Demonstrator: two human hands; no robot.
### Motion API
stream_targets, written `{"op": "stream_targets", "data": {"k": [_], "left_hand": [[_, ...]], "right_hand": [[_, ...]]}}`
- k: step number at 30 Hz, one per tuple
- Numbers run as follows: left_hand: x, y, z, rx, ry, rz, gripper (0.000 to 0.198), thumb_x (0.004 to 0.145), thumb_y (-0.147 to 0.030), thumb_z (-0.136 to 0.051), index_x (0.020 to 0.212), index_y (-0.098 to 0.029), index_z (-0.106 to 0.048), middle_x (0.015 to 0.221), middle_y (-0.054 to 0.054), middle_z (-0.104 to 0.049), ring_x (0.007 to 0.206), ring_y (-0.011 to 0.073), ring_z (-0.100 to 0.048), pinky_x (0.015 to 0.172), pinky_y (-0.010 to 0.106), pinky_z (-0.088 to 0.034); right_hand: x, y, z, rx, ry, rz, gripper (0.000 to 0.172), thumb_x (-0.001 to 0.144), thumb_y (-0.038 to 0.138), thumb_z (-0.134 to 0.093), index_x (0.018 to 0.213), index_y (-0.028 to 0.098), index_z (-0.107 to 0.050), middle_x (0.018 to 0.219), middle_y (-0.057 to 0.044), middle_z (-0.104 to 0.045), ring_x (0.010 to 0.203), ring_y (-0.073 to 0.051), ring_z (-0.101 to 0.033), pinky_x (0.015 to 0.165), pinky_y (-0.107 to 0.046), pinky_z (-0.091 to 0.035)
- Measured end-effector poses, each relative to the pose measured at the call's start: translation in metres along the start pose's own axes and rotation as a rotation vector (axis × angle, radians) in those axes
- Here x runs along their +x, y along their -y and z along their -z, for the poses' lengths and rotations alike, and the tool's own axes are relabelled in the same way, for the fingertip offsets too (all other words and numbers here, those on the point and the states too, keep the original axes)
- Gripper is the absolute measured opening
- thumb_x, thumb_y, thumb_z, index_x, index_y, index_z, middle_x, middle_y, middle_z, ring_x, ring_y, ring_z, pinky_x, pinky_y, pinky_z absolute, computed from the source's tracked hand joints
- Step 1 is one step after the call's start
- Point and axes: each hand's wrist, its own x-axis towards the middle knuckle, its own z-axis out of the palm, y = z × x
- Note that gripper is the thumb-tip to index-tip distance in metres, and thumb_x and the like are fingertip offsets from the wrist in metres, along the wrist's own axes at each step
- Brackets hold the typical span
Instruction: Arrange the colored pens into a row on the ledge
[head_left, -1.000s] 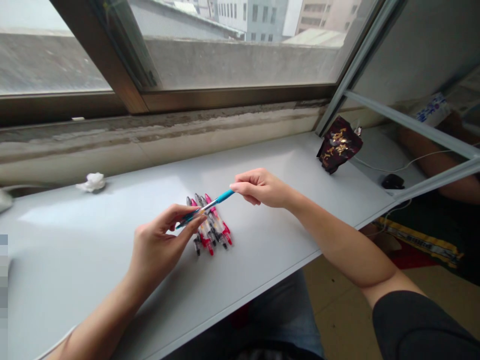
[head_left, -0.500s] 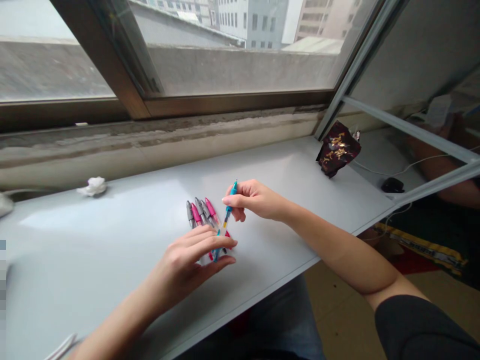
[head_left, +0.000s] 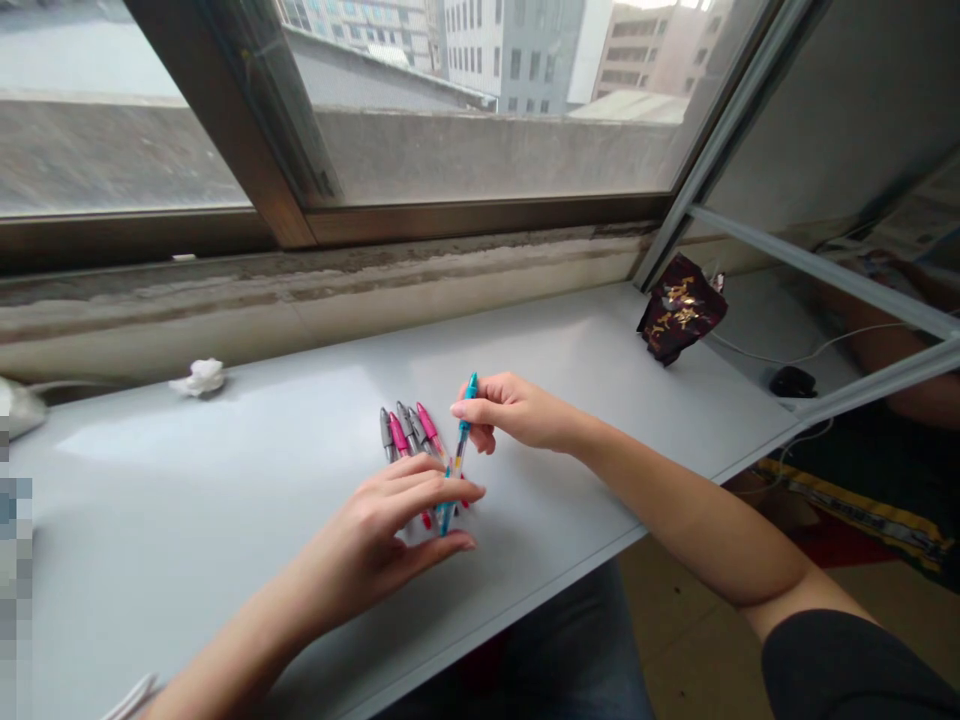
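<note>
A teal pen (head_left: pixel 459 450) stands steeply tilted over the grey desk (head_left: pixel 225 480), its lower end by my left fingers. My right hand (head_left: pixel 510 412) pinches the pen's upper end. My left hand (head_left: pixel 390 530) holds the lower end between thumb and fingers and partly covers a row of several pink and grey pens (head_left: pixel 409 432) lying side by side on the desk just left of the teal pen.
A crumpled white tissue (head_left: pixel 199 377) lies at the back left of the desk. A dark red snack bag (head_left: pixel 681 310) stands at the back right by the metal frame (head_left: pixel 825 262). Behind the frame are a black mouse (head_left: pixel 793 381) and another person's arm (head_left: pixel 911 350).
The teal pen has swung from nearly level to steeply tilted, and both hands have brought it down beside the row of pens.
</note>
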Motion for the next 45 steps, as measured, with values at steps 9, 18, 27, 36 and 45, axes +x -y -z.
{"op": "stream_targets", "data": {"k": [9,18,27,36,45], "left_hand": [[0.001,0.005,-0.009,0.025,-0.042,-0.035,0.010,0.104,-0.032,-0.073,0.111,-0.025,-0.075,0.093,0.003,-0.078,0.089,0.0191,-0.070,0.086,0.032,-0.057],[0.005,0.003,-0.009,0.076,-0.099,-0.053,0.009,0.103,-0.030,-0.074,0.109,-0.024,-0.075,0.095,0.003,-0.079,0.093,0.0202,-0.072,0.089,0.034,-0.058],[0.011,-0.001,-0.007,0.068,-0.073,-0.029,0.018,0.101,-0.033,-0.076,0.117,-0.023,-0.074,0.099,0.005,-0.080,0.094,0.0211,-0.073,0.088,0.034,-0.059],[0.013,-0.001,-0.009,0.087,-0.123,-0.012,0.010,0.104,-0.029,-0.073,0.111,-0.022,-0.075,0.094,0.004,-0.079,0.088,0.0197,-0.072,0.084,0.032,-0.059],[0.012,0.002,-0.009,0.104,-0.116,-0.012,0.008,0.104,-0.030,-0.073,0.104,-0.023,-0.075,0.093,0.004,-0.080,0.089,0.0206,-0.075,0.084,0.032,-0.060]], "right_hand": [[0.000,0.002,-0.003,0.008,0.057,-0.027,0.048,0.092,0.059,-0.079,0.079,0.016,-0.064,0.065,0.002,-0.067,0.059,-0.009,-0.061,0.062,-0.024,-0.052],[-0.002,0.007,-0.010,0.051,0.028,-0.062,0.045,0.087,0.054,-0.085,0.079,0.016,-0.065,0.065,0.002,-0.067,0.061,-0.010,-0.062,0.062,-0.024,-0.053],[-0.001,0.002,-0.009,0.019,0.034,-0.053,0.051,0.092,0.062,-0.078,0.076,0.016,-0.064,0.065,0.000,-0.069,0.059,-0.010,-0.062,0.061,-0.024,-0.053],[0.001,0.002,-0.009,0.029,-0.025,-0.019,0.052,0.089,0.064,-0.081,0.076,0.016,-0.064,0.067,0.000,-0.069,0.058,-0.009,-0.060,0.058,-0.023,-0.050],[0.002,0.008,-0.019,0.047,-0.021,-0.020,0.044,0.092,0.055,-0.082,0.080,0.017,-0.063,0.063,0.004,-0.066,0.056,-0.009,-0.058,0.056,-0.022,-0.050]]}}
